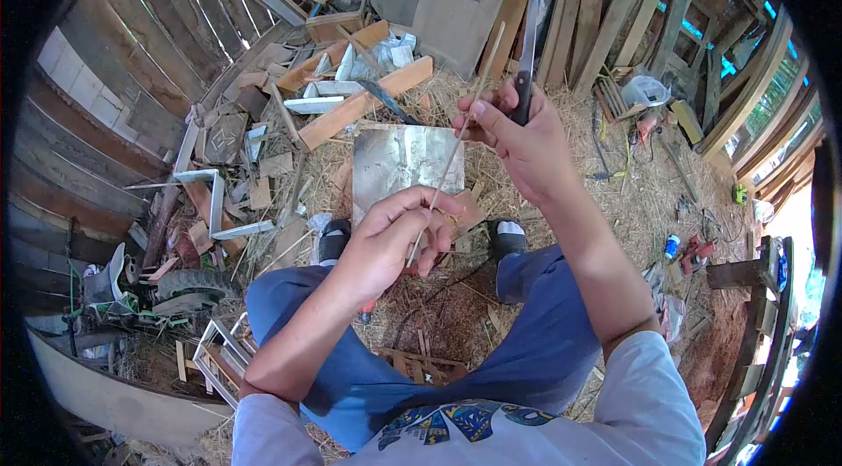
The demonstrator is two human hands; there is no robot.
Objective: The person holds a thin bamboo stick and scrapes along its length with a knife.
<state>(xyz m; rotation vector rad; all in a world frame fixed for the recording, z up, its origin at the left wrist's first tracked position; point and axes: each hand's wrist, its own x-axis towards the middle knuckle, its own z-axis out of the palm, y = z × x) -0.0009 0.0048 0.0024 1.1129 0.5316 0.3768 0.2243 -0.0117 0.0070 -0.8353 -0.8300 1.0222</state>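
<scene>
A thin wooden stick point(455, 149) runs slantwise between my two hands. My left hand point(399, 225) is closed round its lower part, with the fingers curled. Higher up, my right hand point(524, 137) pinches the same stick between thumb and fingers. That hand also grips a knife point(524, 98) by its black handle, blade pointing up and away from me. Below the hands, a greyish, shiny flat panel point(403, 163) lies in front of my feet, its near edge partly hidden by my left hand.
Wooden offcuts and planks point(373, 102) are heaped at the far left. Boards point(465, 6) lean against the back wall. A white angled frame piece point(215, 203) lies at left. On the right are a blue can point(672, 246) and a red tool point(697, 253). Wood shavings cover the ground.
</scene>
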